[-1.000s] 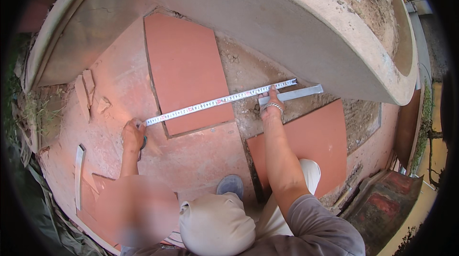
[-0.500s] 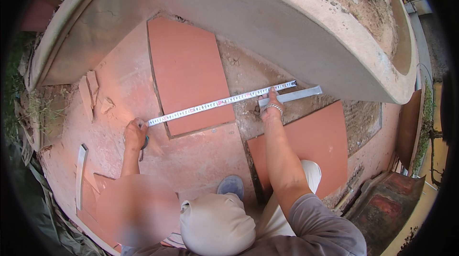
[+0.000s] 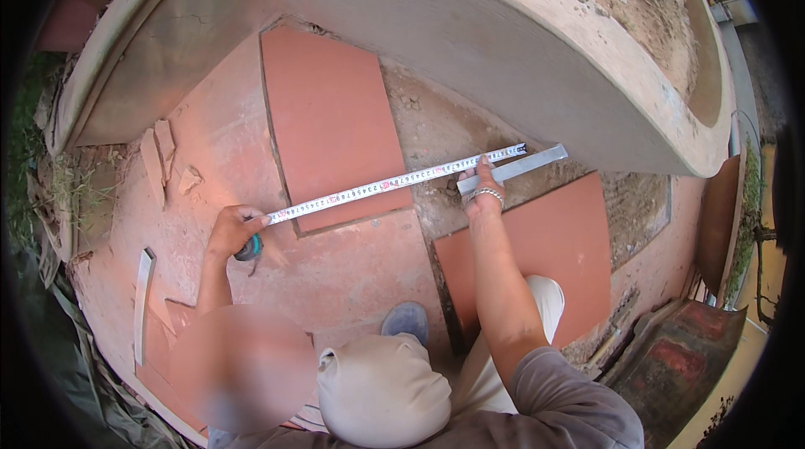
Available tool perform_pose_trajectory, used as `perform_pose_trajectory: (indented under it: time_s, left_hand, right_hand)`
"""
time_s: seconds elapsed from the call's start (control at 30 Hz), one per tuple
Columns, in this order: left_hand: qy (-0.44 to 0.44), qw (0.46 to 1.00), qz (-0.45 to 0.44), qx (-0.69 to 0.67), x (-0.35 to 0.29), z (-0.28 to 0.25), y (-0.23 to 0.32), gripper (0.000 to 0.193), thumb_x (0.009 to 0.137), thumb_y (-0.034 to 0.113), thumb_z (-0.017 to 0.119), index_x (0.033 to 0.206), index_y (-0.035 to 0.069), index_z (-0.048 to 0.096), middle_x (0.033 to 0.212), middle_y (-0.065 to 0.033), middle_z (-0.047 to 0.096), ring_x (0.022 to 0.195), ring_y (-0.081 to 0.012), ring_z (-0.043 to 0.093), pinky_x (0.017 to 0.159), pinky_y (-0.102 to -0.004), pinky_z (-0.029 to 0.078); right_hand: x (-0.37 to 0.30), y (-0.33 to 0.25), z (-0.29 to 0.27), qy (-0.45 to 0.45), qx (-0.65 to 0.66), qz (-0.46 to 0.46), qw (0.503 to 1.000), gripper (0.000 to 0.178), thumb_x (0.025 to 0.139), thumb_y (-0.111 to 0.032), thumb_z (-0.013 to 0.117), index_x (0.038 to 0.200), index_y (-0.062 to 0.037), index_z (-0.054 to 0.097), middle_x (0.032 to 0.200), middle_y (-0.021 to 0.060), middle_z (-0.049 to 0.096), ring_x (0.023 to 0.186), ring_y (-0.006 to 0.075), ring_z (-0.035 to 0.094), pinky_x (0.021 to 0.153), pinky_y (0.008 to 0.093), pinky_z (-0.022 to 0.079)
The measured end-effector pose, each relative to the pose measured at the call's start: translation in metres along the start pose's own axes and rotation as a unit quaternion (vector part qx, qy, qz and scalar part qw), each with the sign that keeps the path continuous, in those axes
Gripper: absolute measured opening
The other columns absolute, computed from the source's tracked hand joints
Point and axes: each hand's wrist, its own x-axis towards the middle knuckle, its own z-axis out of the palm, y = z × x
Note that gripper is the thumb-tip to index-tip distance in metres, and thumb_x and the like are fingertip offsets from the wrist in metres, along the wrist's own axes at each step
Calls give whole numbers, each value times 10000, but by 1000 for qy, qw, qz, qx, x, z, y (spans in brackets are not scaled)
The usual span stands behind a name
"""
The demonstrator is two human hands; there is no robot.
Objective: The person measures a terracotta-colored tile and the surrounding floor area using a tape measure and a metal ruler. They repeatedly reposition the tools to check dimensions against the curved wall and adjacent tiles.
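Observation:
A white tape measure blade (image 3: 352,193) stretches across a red floor tile (image 3: 327,122) and a bare mortar strip. My left hand (image 3: 232,231) pinches the blade at its left part, and the teal and black tape case (image 3: 249,249) shows just under that hand. Close to the other end, my right hand (image 3: 484,187) presses its thumb on the blade. That same hand also grips a flat silver metal bar (image 3: 528,163), which points toward the curved wall. Its remaining fingers are partly hidden under the bar.
A curved concrete planter wall (image 3: 470,46) borders the far side. Another red tile (image 3: 537,256) lies beside my right forearm. Broken tile pieces (image 3: 158,155) and a second metal bar (image 3: 143,306) rest at the left. My shoe (image 3: 406,323) stands near the middle.
Both hands and the tape blade have shifted slightly to the right. More of the teal tape case shows beside my left hand. The metal bar has moved a little up and right.

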Motion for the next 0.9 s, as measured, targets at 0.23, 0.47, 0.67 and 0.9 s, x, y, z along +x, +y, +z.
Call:
perform_pose_trajectory:
  time_s: [0.23, 0.47, 0.67, 0.9]
  left_hand:
    - [-50, 997, 47, -20, 0, 53, 67, 246, 886, 237, 709, 906, -7, 734, 740, -74, 685, 674, -141, 616, 656, -306, 500]
    - [-74, 992, 104, 3, 7, 110, 120, 258, 894, 287, 670, 948, 50, 757, 821, -137, 712, 732, -234, 662, 711, -352, 512]
    - [-95, 990, 97, -46, 8, 145, 143, 252, 889, 282, 675, 967, 57, 759, 812, -148, 711, 733, -247, 665, 712, -367, 512]
    - [-81, 990, 99, -65, 2, 158, 147, 227, 910, 244, 694, 945, 27, 751, 696, -32, 631, 639, -108, 528, 600, -314, 458]
  right_hand:
    - [-20, 0, -2, -16, -9, -3, 1000, 264, 921, -209, 734, 1118, -120, 583, 914, 11, 611, 754, 136, 594, 640, 312, 547]
    - [-46, -5, -2, -12, -18, -7, 1000, 264, 908, -204, 749, 1095, -117, 586, 885, 16, 612, 732, 137, 597, 632, 312, 552]
    - [-62, -6, -8, -41, -37, -22, 998, 279, 892, -219, 768, 1078, -119, 585, 876, 19, 614, 727, 136, 601, 624, 315, 553]
    - [-75, -12, -12, -47, -46, -33, 997, 263, 898, -213, 761, 1070, -119, 587, 872, 16, 621, 727, 134, 606, 628, 316, 548]
